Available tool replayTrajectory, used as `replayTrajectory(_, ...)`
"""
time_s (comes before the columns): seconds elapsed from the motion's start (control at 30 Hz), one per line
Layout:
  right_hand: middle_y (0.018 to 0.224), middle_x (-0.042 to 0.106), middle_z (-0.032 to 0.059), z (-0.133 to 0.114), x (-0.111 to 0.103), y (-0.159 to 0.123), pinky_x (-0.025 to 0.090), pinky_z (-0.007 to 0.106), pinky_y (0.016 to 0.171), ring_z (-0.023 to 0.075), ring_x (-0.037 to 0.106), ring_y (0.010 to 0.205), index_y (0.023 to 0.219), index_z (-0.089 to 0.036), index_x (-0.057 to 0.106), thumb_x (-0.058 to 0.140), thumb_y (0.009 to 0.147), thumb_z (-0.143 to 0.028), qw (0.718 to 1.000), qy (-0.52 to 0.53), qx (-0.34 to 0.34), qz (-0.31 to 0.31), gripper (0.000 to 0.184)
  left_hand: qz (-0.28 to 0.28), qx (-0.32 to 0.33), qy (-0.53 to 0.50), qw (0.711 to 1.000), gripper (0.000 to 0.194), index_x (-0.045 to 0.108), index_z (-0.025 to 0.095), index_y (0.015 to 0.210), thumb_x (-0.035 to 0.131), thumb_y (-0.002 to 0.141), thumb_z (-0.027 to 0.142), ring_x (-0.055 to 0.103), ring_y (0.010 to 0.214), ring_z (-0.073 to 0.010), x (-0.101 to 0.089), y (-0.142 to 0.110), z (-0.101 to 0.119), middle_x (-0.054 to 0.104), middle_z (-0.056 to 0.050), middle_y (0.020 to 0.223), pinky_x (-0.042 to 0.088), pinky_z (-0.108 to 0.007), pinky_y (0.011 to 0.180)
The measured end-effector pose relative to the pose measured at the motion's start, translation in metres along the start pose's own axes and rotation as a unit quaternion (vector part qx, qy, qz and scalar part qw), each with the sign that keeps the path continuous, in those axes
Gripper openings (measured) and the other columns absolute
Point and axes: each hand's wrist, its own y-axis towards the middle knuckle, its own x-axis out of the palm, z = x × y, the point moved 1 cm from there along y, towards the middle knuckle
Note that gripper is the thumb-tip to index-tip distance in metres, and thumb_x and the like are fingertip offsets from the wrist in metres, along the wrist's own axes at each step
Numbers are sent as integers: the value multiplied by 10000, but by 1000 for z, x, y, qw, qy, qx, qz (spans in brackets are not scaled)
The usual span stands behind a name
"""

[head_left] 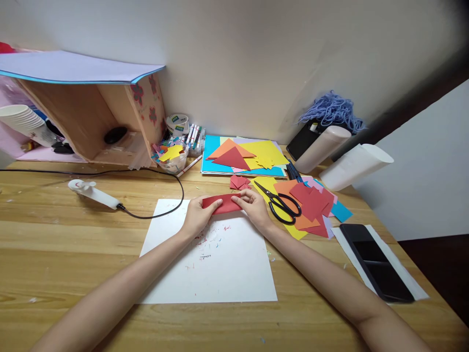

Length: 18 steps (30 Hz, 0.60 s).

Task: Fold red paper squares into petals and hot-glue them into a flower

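Between my two hands is a folded piece of red paper (227, 205), a long flat strip. My left hand (200, 212) grips its left end, thumb on top. My right hand (253, 205) pinches the right end between thumb and fingers. Under the hands lies a white sheet (234, 274) marked with scattered coloured specks. Just beyond the strip sits a small folded red paper shape (240, 183). Black-handled scissors (280, 203) rest to the right of my right hand, on yellow and orange paper.
A white corded glue gun (94, 194) lies at left, its black cable (181, 188) looping near the sheet. Red and orange paper pieces (315, 203) and a phone (375, 261) are at right. Behind stand a cardboard box (146, 115), a paper stack (208, 166) and white rolls (355, 166).
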Motion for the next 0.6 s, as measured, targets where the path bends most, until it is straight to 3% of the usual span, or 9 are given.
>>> replayTrajectory(0.43,595,570,-18,3,-1,1,393,216,536,109,531,562,634,-161,539,682,640,-392,1000,-18,-3,17,272,-19,9,22,1000,369,668,120,835,563,722,455,589,692,-176,-3,1,0,677,-73,792,436,-247,589)
replayTrajectory(0.6,648,626,14,4,0,1,431,234,566,136,573,605,670,-155,598,688,638,-367,999,-37,-18,12,232,-79,26,97,992,304,664,132,770,564,723,415,576,692,-169,-12,7,4,667,-54,767,414,-245,616)
